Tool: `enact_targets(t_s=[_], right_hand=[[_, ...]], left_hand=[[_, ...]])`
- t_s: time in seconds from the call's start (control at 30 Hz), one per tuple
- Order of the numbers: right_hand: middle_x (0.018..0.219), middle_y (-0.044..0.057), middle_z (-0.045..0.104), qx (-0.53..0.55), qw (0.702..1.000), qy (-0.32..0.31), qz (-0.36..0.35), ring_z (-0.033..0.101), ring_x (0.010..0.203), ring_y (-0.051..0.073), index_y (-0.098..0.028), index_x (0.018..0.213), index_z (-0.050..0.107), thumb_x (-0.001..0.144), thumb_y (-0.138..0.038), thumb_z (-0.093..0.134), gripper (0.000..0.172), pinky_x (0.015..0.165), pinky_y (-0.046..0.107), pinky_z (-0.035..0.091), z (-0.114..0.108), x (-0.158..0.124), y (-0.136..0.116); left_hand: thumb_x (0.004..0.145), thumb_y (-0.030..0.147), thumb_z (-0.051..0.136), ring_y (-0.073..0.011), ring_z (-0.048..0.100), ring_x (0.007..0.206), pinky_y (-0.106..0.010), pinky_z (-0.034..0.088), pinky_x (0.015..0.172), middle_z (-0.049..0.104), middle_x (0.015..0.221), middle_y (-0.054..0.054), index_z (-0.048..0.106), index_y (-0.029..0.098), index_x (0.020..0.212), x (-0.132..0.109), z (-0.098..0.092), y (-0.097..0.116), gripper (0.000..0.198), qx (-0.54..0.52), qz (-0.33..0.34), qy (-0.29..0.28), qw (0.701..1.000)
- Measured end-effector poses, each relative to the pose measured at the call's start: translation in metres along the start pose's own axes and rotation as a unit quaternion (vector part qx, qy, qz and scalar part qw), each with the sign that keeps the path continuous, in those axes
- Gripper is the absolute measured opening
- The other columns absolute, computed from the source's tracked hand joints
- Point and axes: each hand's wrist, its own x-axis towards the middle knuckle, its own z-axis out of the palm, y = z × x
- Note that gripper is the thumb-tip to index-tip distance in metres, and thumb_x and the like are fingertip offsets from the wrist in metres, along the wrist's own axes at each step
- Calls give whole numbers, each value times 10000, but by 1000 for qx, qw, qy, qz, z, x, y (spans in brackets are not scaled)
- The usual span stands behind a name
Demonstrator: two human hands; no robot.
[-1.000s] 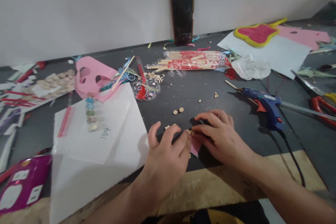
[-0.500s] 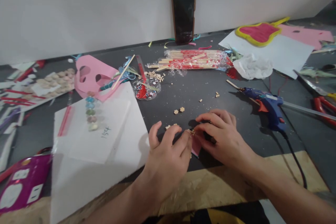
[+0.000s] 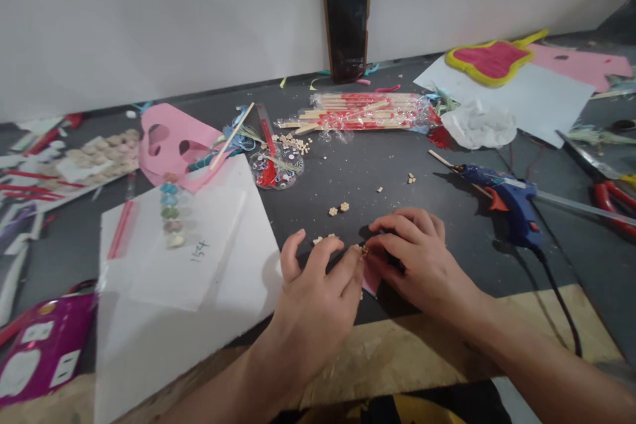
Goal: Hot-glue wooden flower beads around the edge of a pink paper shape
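My left hand [image 3: 318, 291] and my right hand [image 3: 420, 262] meet near the table's front edge over a small pink piece [image 3: 370, 281], mostly hidden beneath them. Both hands have their fingers bent down onto it, and the fingertips pinch at tiny beige wooden bits [image 3: 364, 250] between the two hands. A few loose wooden flower beads [image 3: 338, 209] lie on the dark table just beyond my fingers.
A blue glue gun [image 3: 501, 197] lies right of my right hand, its cord trailing toward me. White paper sheets [image 3: 183, 265] lie left. Farther back: pink mask cutout [image 3: 171, 146], googly-eye tray [image 3: 278, 169], packed sticks [image 3: 362, 112], phone [image 3: 346, 20] against the wall, red-handled scissors [image 3: 613, 202].
Barely anything differs: both hands stay over the pink piece, with only small finger shifts on my right hand.
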Motion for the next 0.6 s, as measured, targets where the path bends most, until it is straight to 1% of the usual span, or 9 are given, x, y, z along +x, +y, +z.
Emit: enact_targets(t_s=[0.1,0.37,0.6], right_hand=[[1056,27,674,4,1000,-2,1,467,1045,246,-247,873,682,871,-260,579,104,895,452,325,0,0,1],[1070,30,669,7,1000,-11,-1,464,1052,237,-245,920,684,875,-229,563,130,914,452,320,1,-2,3],[1070,40,670,1,1000,-16,0,475,1050,243,-243,941,686,870,-281,566,145,907,458,327,-2,-1,1]], left_hand=[[918,124,463,-231,496,1017,-555,185,1038,692,1098,-18,669,180,1052,1,-1,0,252,-7,-1,0,1000],[916,114,464,-234,479,1005,-551,184,1029,691,1076,-36,684,161,1026,2,0,0,251,-11,1,11,1000],[915,123,471,-237,476,1013,-560,198,1021,686,1076,-47,676,162,1041,2,1,1,244,-2,5,13,1000]])
